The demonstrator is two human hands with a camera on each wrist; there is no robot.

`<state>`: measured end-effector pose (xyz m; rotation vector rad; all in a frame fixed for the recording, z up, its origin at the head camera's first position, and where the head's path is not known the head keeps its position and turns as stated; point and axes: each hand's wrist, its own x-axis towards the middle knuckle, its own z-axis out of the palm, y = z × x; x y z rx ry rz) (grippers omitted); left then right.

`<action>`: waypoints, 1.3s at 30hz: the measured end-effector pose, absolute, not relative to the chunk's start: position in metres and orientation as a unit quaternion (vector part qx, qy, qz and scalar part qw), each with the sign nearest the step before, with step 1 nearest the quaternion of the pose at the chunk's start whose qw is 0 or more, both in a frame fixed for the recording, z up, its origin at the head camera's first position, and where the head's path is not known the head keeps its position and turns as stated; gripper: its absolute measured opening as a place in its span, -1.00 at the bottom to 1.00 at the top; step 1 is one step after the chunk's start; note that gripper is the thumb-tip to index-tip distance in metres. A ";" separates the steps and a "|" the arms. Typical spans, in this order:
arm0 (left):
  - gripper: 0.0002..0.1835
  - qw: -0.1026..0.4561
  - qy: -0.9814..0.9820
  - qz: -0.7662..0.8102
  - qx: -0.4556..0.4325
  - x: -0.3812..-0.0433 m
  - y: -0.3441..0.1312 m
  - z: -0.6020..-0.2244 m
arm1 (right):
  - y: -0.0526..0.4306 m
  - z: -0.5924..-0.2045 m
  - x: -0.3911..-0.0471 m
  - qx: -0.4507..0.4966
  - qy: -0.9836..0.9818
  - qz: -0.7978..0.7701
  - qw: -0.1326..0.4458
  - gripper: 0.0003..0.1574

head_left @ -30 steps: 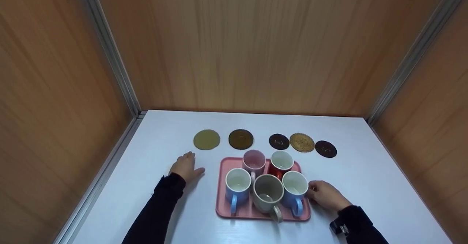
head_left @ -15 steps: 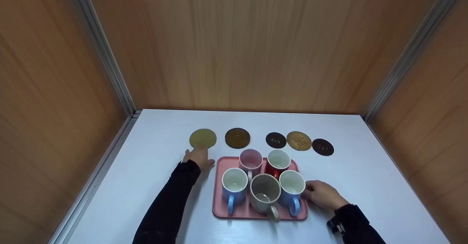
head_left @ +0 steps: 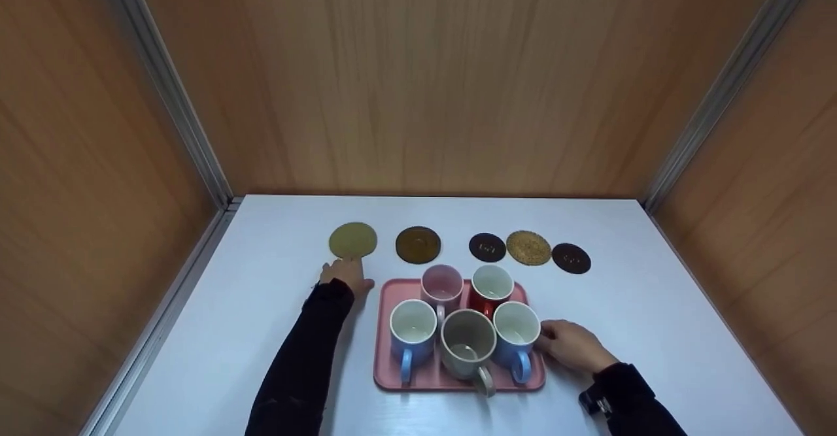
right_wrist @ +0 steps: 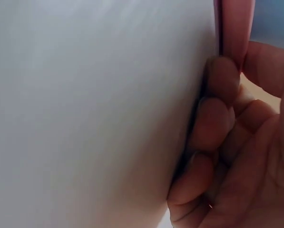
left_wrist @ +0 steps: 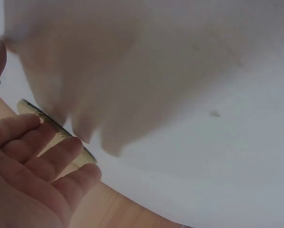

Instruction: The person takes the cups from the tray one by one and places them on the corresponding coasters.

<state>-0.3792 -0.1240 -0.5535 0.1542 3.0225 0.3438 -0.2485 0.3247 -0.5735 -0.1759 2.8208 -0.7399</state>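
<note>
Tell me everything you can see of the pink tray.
The pink tray is a shallow rectangle with rounded corners and a raised rim, plastic by its look. It lies on the white table, bearing five mugs that hide much of its floor: a pink mug, a red mug, a grey mug and two blue mugs. The right hand grips its right edge.

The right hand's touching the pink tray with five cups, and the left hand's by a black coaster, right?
Not quite: the left hand is by the green coaster, as the head view shows. The right hand does touch the pink tray with five cups.
</note>
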 end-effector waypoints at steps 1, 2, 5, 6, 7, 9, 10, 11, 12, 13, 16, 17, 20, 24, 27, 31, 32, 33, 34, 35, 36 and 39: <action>-0.27 0.047 0.992 0.111 0.046 -0.381 -0.126 -0.555 | 0.325 -0.574 -0.249 -0.066 0.960 -0.251 0.107 -0.74; -0.27 0.047 0.992 0.112 0.043 -0.383 -0.127 -0.556 | 0.325 -0.575 -0.249 -0.070 0.959 -0.252 0.105 -0.74; -0.27 0.044 0.992 0.112 0.036 -0.388 -0.131 -0.561 | 0.325 -0.575 -0.248 -0.083 0.960 -0.251 0.097 -0.76; -0.27 0.044 0.992 0.111 0.036 -0.389 -0.132 -0.562 | 0.326 -0.575 -0.248 -0.087 0.959 -0.251 0.096 -0.77; -0.27 0.043 0.992 0.109 0.036 -0.391 -0.133 -0.564 | 0.326 -0.575 -0.248 -0.090 0.959 -0.252 0.094 -0.76; -0.27 0.043 0.993 0.104 0.036 -0.393 -0.134 -0.565 | 0.326 -0.574 -0.248 -0.094 0.959 -0.253 0.092 -0.76; -0.26 0.043 0.993 0.103 0.037 -0.394 -0.134 -0.566 | 0.326 -0.574 -0.248 -0.095 0.958 -0.255 0.093 -0.75; -0.25 0.044 0.993 0.101 0.038 -0.395 -0.134 -0.566 | 0.326 -0.573 -0.248 -0.094 0.957 -0.257 0.095 -0.75; -0.24 0.046 0.993 0.099 0.038 -0.395 -0.134 -0.566 | 0.326 -0.573 -0.248 -0.094 0.956 -0.258 0.098 -0.74; -0.22 0.047 0.993 0.100 0.038 -0.396 -0.134 -0.565 | 0.326 -0.573 -0.248 -0.092 0.956 -0.260 0.101 -0.73; -0.17 0.050 0.993 0.104 0.034 -0.396 -0.133 -0.563 | 0.325 -0.572 -0.248 -0.084 0.955 -0.263 0.108 -0.73; -0.16 0.051 0.993 0.105 0.033 -0.396 -0.133 -0.562 | 0.325 -0.572 -0.249 -0.080 0.955 -0.264 0.109 -0.74; -0.12 0.050 0.992 0.109 0.028 -0.397 -0.134 -0.561 | 0.325 -0.573 -0.249 -0.068 0.955 -0.265 0.115 -0.76; -0.10 0.042 0.992 0.113 0.027 -0.398 -0.135 -0.564 | 0.325 -0.573 -0.249 -0.058 0.954 -0.268 0.123 -0.77; -0.08 0.035 0.993 0.110 0.027 -0.400 -0.137 -0.571 | 0.325 -0.573 -0.249 -0.064 0.954 -0.268 0.121 -0.77; -0.04 0.029 0.993 0.115 0.019 -0.402 -0.141 -0.579 | 0.326 -0.573 -0.247 -0.077 0.956 -0.263 0.105 -0.76; -0.03 0.031 0.992 0.120 0.016 -0.402 -0.142 -0.580 | 0.326 -0.573 -0.246 -0.080 0.957 -0.261 0.100 -0.76; -0.03 0.032 0.991 0.128 0.013 -0.403 -0.143 -0.580 | 0.326 -0.572 -0.246 -0.081 0.957 -0.261 0.097 -0.77; -0.03 0.033 0.990 0.134 0.011 -0.403 -0.144 -0.580 | 0.326 -0.572 -0.246 -0.083 0.957 -0.260 0.094 -0.77; -0.02 0.038 0.990 0.138 0.008 -0.403 -0.144 -0.579 | 0.326 -0.572 -0.246 -0.083 0.958 -0.260 0.092 -0.77; -0.01 0.043 0.989 0.140 0.004 -0.404 -0.144 -0.578 | 0.326 -0.573 -0.246 -0.083 0.958 -0.260 0.090 -0.77; 0.01 0.054 0.989 0.134 -0.006 -0.404 -0.141 -0.577 | 0.326 -0.574 -0.246 -0.078 0.957 -0.264 0.096 -0.78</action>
